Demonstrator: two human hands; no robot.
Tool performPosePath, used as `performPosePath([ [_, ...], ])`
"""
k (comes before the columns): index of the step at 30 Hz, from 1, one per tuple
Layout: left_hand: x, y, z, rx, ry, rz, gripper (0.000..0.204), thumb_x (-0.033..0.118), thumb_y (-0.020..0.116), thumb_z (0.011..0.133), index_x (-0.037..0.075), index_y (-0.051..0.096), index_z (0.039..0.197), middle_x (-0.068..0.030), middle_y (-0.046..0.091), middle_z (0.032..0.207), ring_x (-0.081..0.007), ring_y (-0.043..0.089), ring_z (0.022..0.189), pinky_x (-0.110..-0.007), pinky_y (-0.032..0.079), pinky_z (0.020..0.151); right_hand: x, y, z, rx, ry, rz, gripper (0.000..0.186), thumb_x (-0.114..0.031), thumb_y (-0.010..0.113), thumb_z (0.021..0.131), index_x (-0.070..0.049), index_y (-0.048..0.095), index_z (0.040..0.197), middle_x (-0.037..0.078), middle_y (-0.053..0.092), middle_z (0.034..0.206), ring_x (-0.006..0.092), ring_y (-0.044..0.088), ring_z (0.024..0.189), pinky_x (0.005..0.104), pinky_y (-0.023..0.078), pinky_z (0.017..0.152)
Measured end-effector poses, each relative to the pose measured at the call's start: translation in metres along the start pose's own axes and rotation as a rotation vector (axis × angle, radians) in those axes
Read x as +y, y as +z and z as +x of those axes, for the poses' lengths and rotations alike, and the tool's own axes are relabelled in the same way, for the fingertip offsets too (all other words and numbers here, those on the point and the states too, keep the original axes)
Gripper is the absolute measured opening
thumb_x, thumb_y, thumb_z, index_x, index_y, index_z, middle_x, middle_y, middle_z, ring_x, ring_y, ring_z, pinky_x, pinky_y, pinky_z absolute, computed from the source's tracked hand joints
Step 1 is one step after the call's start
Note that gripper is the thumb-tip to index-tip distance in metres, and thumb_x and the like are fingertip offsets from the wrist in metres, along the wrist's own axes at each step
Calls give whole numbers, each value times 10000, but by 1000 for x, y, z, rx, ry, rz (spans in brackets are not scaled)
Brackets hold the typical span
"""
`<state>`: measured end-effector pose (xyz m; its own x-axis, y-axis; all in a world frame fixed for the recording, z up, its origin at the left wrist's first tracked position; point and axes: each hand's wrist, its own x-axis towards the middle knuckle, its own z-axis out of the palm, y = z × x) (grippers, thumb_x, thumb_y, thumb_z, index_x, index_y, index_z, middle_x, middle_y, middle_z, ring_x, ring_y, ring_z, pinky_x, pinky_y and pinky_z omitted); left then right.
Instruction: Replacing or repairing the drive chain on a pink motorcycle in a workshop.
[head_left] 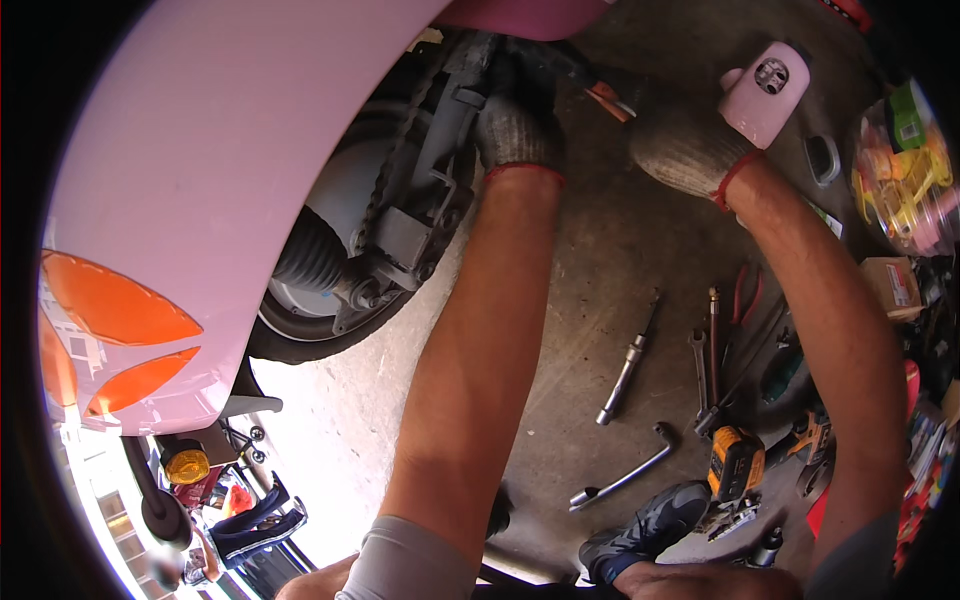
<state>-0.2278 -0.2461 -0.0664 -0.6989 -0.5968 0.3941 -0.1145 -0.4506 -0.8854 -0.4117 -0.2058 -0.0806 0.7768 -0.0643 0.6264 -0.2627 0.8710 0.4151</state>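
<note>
In the head view, the left hand, in a grey knitted glove, is at dark metal parts by a glossy pink scooter's wheel; the right hand, gloved alike, is near an orange-handled tool. From here I can't tell either hand's finger spread or hold — shadow hides both.

Wheel left, box seemingly beside jar

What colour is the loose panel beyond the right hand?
Pale pink; the panel shows best in the head view.

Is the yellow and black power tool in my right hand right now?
No, the power tool lies on the floor near the shoe, apart from the right hand.
</note>
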Motion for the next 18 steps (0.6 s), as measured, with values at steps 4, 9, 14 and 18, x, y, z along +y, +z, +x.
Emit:
performPosePath([
  [4, 0, 1, -3, -24, 60, -8, 363, 284, 476, 834, 91, 568, 1127, -126, 543, 1171, -264, 469, 1145, -357, 348, 970, -7, -3, -2, -6, 2, -15, 353, -68, 496, 850, 18, 512, 1192, 175, 601, 1108, 218, 592, 979, 301, 463, 801],
  [9, 5, 3, -7, -27, 43, 7, 315, 259, 449, 856, 106, 570, 1104, -107, 539, 1173, -246, 466, 1146, -342, 353, 961, -14, 1, -16, -14, 6, -34, 354, -63, 496, 854, 16, 509, 1199, 168, 600, 1117, 204, 592, 985, 291, 463, 802],
  [14, 9, -6, -2, -66, -47, 204, 289, 237, 420, 870, 123, 557, 1097, -99, 523, 1177, -228, 453, 1163, -340, 351, 966, -17, 4, -29, -21, -8, -60, 355, -57, 497, 858, 14, 506, 1205, 162, 600, 1126, 190, 591, 990, 281, 463, 804],
  [18, 11, 7, -9, -73, 29, 70, 285, 224, 396, 877, 118, 549, 1094, -98, 511, 1189, -223, 444, 1172, -325, 349, 975, 1, 2, -16, -25, -42, -24, 355, -40, 476, 869, 34, 488, 1216, 148, 589, 1153, 180, 579, 1030, 272, 461, 837],
])
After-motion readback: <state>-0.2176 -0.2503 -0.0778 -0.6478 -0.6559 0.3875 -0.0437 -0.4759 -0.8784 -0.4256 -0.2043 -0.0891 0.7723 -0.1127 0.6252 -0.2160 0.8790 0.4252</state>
